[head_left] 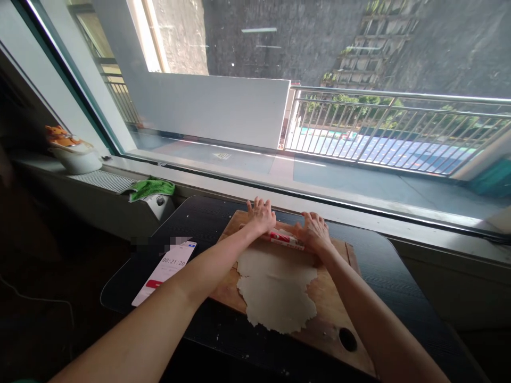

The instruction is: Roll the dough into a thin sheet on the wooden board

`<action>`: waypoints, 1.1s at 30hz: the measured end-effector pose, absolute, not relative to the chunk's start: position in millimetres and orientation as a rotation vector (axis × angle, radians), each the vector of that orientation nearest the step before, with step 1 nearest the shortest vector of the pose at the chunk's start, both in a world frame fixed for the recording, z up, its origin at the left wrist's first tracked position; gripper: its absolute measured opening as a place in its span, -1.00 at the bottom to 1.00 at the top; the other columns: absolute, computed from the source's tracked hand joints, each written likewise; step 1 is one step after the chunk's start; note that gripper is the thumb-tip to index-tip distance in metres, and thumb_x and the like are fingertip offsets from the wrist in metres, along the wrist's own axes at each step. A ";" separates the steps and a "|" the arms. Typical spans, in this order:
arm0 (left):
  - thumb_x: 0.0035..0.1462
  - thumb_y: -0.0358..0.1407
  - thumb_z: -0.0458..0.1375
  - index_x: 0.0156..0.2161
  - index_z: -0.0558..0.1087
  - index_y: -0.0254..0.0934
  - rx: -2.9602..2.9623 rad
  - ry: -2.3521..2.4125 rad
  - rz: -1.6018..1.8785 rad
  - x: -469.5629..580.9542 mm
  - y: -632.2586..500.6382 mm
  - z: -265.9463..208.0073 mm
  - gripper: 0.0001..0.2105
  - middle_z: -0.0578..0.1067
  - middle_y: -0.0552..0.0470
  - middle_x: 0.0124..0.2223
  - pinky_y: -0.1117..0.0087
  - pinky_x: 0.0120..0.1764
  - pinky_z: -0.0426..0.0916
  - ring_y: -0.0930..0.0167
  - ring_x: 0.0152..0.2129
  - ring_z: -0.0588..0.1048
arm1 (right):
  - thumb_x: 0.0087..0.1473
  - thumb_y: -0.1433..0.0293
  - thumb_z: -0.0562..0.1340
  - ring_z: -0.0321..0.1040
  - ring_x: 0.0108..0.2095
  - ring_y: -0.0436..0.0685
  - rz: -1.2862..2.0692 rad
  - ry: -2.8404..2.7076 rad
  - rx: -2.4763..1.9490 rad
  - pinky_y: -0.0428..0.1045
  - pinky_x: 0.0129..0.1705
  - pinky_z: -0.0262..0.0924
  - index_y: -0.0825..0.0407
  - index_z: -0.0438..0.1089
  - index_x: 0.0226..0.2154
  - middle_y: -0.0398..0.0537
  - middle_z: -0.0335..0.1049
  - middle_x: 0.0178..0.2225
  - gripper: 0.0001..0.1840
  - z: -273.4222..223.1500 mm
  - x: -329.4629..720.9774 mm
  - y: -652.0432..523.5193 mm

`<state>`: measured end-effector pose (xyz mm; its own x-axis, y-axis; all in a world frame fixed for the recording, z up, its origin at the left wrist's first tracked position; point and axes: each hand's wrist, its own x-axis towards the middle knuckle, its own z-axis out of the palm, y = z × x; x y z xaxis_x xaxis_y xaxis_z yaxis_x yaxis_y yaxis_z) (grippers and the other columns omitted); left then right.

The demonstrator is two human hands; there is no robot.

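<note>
A pale sheet of rolled dough (275,287) with ragged edges lies on a wooden board (339,314). Across its far part runs a rolling pin (285,239) with a red and white printed label around its middle. My left hand (261,215) bears down on the pin's left part, palm on it and fingers apart, reaching past it. On the right part rests my right hand (313,231), its fingers extended over the far side and slightly bent. Both hands partly hide the pin's ends. Dough also shows beyond the pin, between the hands.
A phone (170,266) showing a running timer lies on the black table (399,287), left of the board. A green cloth (151,187) lies on the ledge at left, near a white pot (80,157). The window sill (339,215) borders the table's far edge.
</note>
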<state>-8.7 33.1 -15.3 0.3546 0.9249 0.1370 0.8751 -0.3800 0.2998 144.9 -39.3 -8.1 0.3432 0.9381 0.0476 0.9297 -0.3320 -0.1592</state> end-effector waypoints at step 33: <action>0.18 -0.37 0.01 0.22 0.29 -0.32 2.492 1.628 0.454 -5.7 40.5 -25.7 -0.52 0.33 -0.21 0.26 -0.07 0.29 -0.01 0.15 0.31 0.10 | 0.23 0.32 0.03 0.14 0.18 0.30 0.018 -1.646 -2.435 0.14 0.16 0.01 0.10 0.31 0.15 0.19 0.25 0.18 -0.52 -5.5 146.0 -40.8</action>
